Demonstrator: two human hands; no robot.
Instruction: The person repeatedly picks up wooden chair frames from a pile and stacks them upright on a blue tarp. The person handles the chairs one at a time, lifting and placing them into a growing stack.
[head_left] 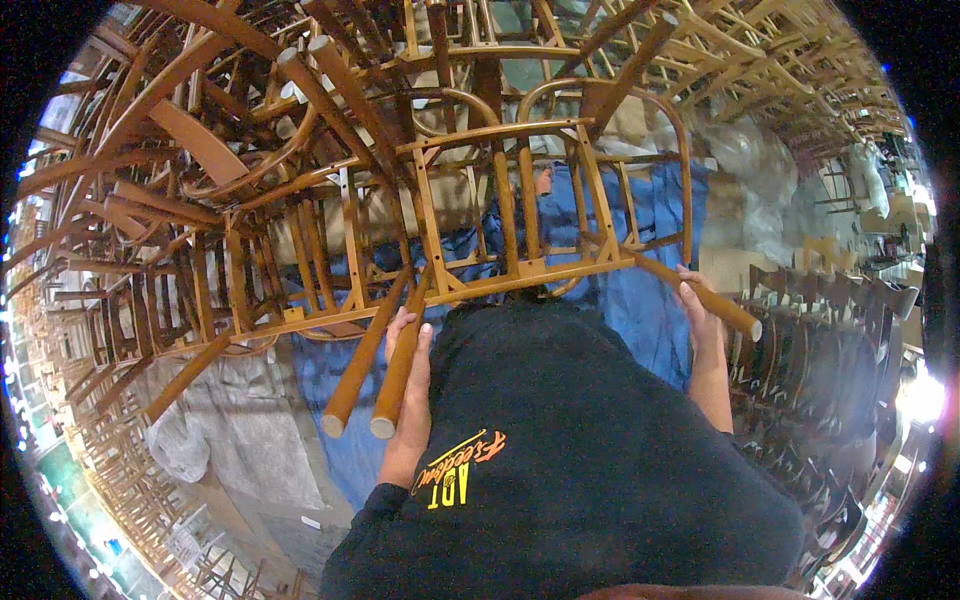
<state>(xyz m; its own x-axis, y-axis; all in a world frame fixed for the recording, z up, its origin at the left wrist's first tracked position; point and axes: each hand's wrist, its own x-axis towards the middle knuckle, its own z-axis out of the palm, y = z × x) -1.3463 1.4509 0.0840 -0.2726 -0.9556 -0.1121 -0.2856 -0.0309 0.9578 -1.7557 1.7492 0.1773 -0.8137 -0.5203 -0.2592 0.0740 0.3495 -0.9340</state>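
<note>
A brown wooden chair (520, 272) is in front of me, upside down or tipped, its bare underframe and round legs pointing toward me. My left hand (412, 385) is closed round one of its legs (403, 375), with fingers on one side and thumb on the other. Beside that leg, a second round leg (362, 365) runs nearly parallel. At the right, my right hand (703, 318) grips another leg (722, 305) near its middle; part of the palm is hidden behind the wood. Both forearms come from a black top with printed lettering (560, 430).
More wooden chair frames (230, 250) are stacked and tangled at left and along the back. Blue sheeting (640, 210) lies beneath the chair. Dark curved chair parts (820, 350) stand in rows at right. A clear plastic bag (180, 445) lies on the floor at left.
</note>
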